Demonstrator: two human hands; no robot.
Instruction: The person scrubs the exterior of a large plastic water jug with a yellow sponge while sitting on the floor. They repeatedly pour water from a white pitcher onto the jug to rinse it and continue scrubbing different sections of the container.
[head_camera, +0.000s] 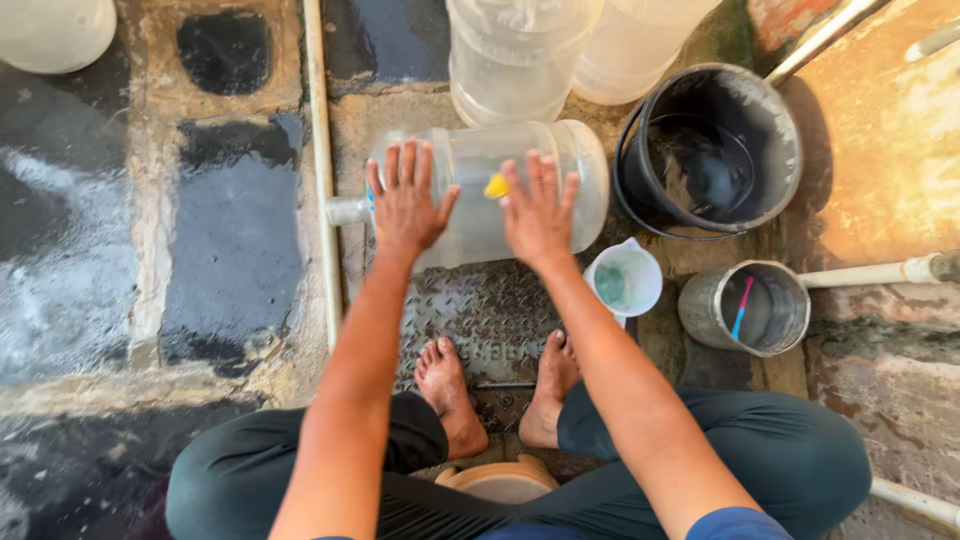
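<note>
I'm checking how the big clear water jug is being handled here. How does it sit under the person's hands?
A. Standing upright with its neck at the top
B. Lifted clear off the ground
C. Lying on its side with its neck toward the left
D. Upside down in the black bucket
C. The clear jug lies on its side on the ground, its neck pointing left, with the left hand and the right hand laid flat on it.

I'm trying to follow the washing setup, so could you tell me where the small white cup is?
In the head view, the small white cup stands on the ground just right of the right hand, between the lying clear jug and the metal can.
</note>
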